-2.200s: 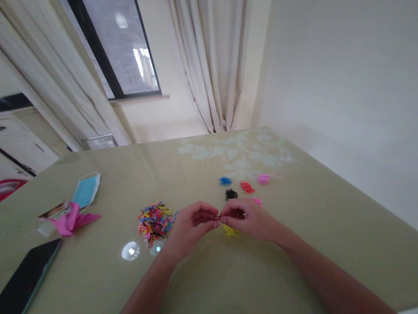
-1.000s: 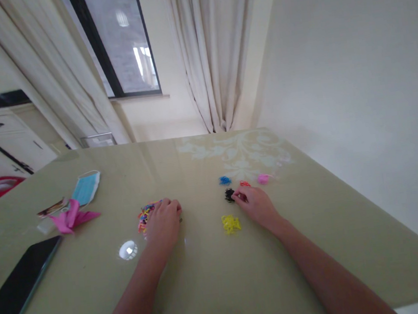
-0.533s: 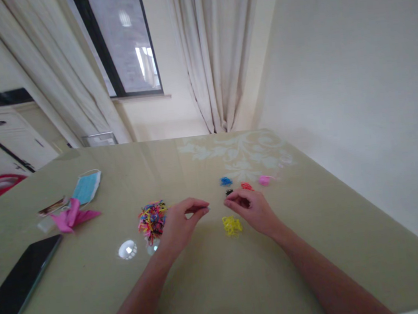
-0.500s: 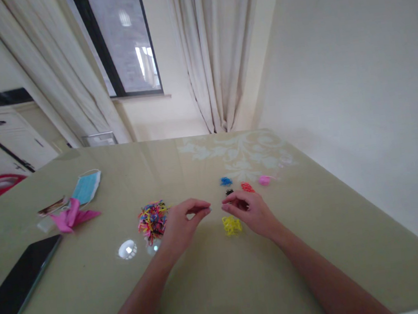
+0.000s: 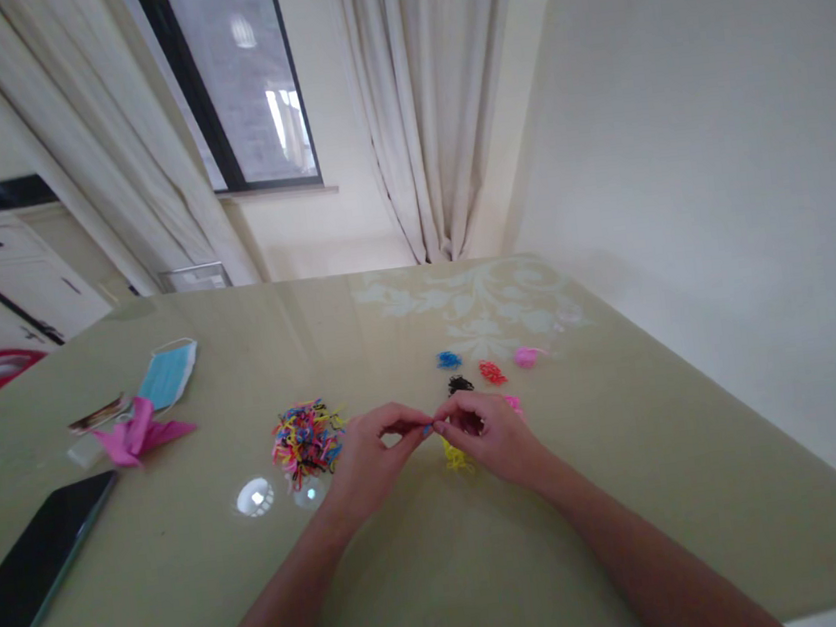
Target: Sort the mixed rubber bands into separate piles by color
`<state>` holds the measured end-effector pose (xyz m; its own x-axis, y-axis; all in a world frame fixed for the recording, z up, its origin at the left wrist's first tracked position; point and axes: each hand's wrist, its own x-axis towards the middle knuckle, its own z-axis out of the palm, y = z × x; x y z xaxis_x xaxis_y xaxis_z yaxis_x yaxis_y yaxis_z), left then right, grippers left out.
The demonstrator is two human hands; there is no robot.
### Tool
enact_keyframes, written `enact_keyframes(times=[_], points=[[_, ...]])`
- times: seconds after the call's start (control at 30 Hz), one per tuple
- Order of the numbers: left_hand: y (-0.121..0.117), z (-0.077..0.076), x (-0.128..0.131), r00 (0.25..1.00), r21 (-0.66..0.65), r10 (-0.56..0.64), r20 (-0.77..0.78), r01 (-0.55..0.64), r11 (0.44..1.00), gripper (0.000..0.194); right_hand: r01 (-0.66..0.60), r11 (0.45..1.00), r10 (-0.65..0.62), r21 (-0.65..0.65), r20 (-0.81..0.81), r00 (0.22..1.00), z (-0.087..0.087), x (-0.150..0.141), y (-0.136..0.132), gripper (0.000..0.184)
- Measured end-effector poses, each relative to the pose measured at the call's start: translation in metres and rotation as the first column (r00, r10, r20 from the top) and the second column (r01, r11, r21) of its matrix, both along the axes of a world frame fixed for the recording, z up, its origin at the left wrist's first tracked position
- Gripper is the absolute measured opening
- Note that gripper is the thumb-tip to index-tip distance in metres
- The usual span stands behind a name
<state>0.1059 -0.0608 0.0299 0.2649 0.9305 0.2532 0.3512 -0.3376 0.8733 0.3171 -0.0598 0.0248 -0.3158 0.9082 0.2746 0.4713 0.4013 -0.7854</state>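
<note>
My left hand (image 5: 374,459) is pinched, thumb against forefinger, with a tiny blue rubber band (image 5: 426,430) just showing at the tips. Opposite it, my right hand (image 5: 493,436) is closed in a pinch too; its fingertips meet those of the left, and what they grip is hidden. Beside the left wrist lies a mixed heap of coloured rubber bands (image 5: 307,443). Around the right hand are small single-colour piles: yellow bands (image 5: 455,456) partly under the fingers, black bands (image 5: 460,384), blue bands (image 5: 449,360), red bands (image 5: 492,372) and pink bands (image 5: 514,404) partly hidden behind the knuckles.
Farther right sits a lilac-pink clump (image 5: 527,356). On the left of the glossy table (image 5: 390,598) lie a black phone (image 5: 39,568), a pink folded-looking piece (image 5: 141,436) and a blue face mask (image 5: 168,374). A white wall (image 5: 739,216) runs along the right edge.
My hands have come together, fingertips now touching where a gap was. My right hand has shifted slightly left and down, covering part of the yellow pile and uncovering the black and pink ones.
</note>
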Motion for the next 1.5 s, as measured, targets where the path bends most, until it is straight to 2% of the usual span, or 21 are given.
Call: enact_keyframes(times=[0.3, 0.5, 0.7, 0.8, 0.87, 0.9, 0.97, 1.0, 1.03, 1.07, 1.13, 1.27, 1.37, 1.5], points=[[0.002, -0.004, 0.000, 0.998, 0.041, -0.041, 0.040, 0.040, 0.998, 0.011, -0.013, 0.989, -0.005, -0.149, -0.116, 0.993, -0.002, -0.001, 0.002, 0.025], [0.000, -0.004, 0.001, 0.998, 0.053, -0.034, 0.053, 0.032, 0.998, 0.011, -0.079, 0.968, 0.026, -0.240, -0.215, 0.976, -0.002, -0.001, 0.001, 0.025], [-0.001, -0.002, 0.003, 0.999, 0.007, -0.030, 0.046, 0.030, 1.000, 0.016, -0.041, 0.980, -0.002, -0.194, -0.220, 0.975, 0.000, 0.000, 0.001, 0.027], [0.002, 0.001, -0.003, 0.995, 0.037, 0.007, -0.095, -0.004, 0.999, 0.020, -0.022, 0.987, -0.026, -0.160, -0.296, 0.955, 0.008, 0.009, 0.002, 0.028], [0.004, 0.002, -0.012, 0.936, 0.128, 0.134, -0.326, -0.097, 0.987, 0.020, 0.007, 0.993, -0.053, -0.121, -0.382, 0.922, 0.018, 0.017, 0.001, 0.027], [0.006, 0.002, -0.018, 0.859, 0.188, 0.225, -0.460, -0.153, 0.970, 0.020, 0.025, 0.994, -0.068, -0.105, -0.424, 0.903, 0.023, 0.021, 0.000, 0.026], [0.008, 0.001, -0.029, 0.628, 0.277, 0.368, -0.686, -0.242, 0.930, 0.024, 0.047, 0.995, -0.085, -0.089, -0.485, 0.871, 0.032, 0.027, -0.003, 0.025], [0.010, 0.000, -0.034, 0.517, 0.292, 0.393, -0.761, -0.268, 0.918, 0.026, 0.052, 0.995, -0.088, -0.087, -0.499, 0.862, 0.035, 0.029, -0.005, 0.025], [0.011, 0.000, -0.039, 0.433, 0.289, 0.392, -0.812, -0.287, 0.913, 0.028, 0.056, 0.995, -0.091, -0.083, -0.506, 0.858, 0.038, 0.031, -0.006, 0.026], [0.012, -0.001, -0.042, 0.381, 0.274, 0.377, -0.844, -0.297, 0.915, 0.029, 0.061, 0.995, -0.091, -0.076, -0.505, 0.858, 0.040, 0.032, -0.008, 0.027], [0.016, -0.002, -0.046, 0.348, 0.243, 0.340, -0.873, -0.293, 0.925, 0.030, 0.075, 0.995, -0.094, -0.058, -0.491, 0.866, 0.041, 0.033, -0.010, 0.029], [0.022, -0.004, -0.046, 0.379, 0.223, 0.321, -0.868, -0.279, 0.934, 0.032, 0.156, 0.988, -0.145, 0.001, -0.366, 0.919, 0.034, 0.039, -0.002, 0.030], [0.025, -0.007, -0.046, 0.398, 0.219, 0.317, -0.861, -0.274, 0.937, 0.032, 0.279, 0.955, -0.262, 0.102, -0.156, 0.952, 0.023, 0.043, 0.019, 0.028], [0.027, -0.010, -0.047, 0.417, 0.249, 0.344, -0.841, -0.266, 0.931, 0.032, 0.402, 0.905, -0.424, 0.140, 0.198, 0.884, 0.011, 0.038, 0.062, 0.016]])
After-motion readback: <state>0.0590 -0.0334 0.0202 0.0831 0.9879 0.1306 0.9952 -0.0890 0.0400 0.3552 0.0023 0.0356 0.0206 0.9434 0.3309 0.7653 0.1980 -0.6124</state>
